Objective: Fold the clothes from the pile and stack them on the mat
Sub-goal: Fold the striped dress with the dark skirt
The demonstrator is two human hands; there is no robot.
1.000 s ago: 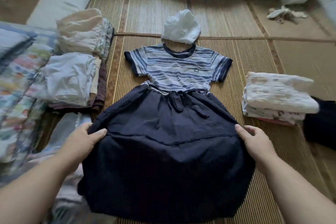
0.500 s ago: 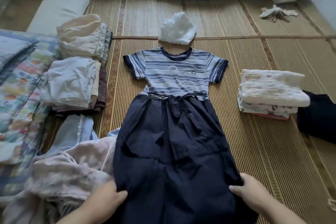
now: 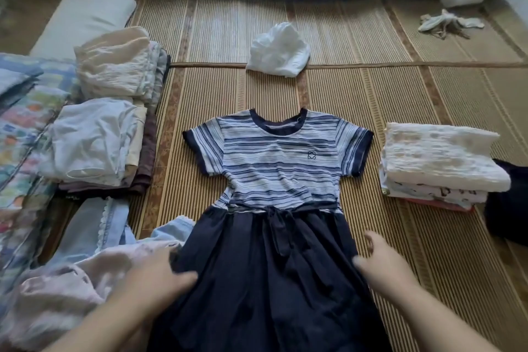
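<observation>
Dress [image 3: 274, 180] lies spread face-up on the mat [image 3: 371, 88], dark skirt between my hands, striped top beyond them. My left hand [image 3: 160, 274] presses flat, fingers straight across the skirt's edge; my right hand [image 3: 383, 266] touches the opposite edge, but blur hides whether it pinches the cloth. I judge this the smoothing step before folding. Next move calls for folding each side inward, then carrying it to the folded stack [image 3: 440, 151] past my right hand.

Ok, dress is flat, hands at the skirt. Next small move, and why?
Probably fold the left edge of the skirt inward with the left hand. The dress lies spread on the mat, skirt wider than the top, right hand at the other edge.
</observation>
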